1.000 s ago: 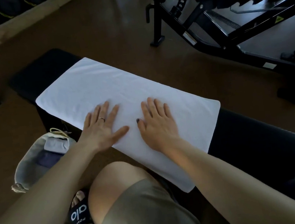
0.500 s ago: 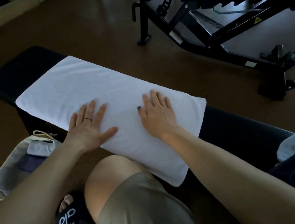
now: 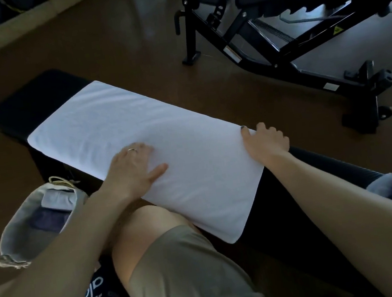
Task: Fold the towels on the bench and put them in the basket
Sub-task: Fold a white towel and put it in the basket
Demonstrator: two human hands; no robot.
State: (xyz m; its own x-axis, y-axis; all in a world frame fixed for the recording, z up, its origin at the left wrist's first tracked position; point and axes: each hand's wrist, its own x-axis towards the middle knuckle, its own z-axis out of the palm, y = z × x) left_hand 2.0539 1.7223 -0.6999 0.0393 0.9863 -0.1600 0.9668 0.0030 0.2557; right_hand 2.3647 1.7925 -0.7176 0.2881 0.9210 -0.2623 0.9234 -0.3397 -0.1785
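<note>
Basket [image 3: 14, 227] on the floor at far left, just beside the bench [image 3: 43, 98]; left hand [image 3: 130, 168] flat, fingers spread and straight, pressing the towel [image 3: 123, 127] near its middle; right hand [image 3: 265, 139] curled over the towel's right end, thumb on top, pinching the far corner; the towel lies folded lengthwise along the bench, spanning both hands.

The towel [image 3: 144, 139] lies along the counter [image 3: 35, 99], its left end short of the counter's left end. The left hand [image 3: 133, 168] rests on the towel; the right hand [image 3: 267, 141] is at its far right corner. The basket [image 3: 33, 217] sits on the floor [image 3: 128, 45] before the counter's left end.
</note>
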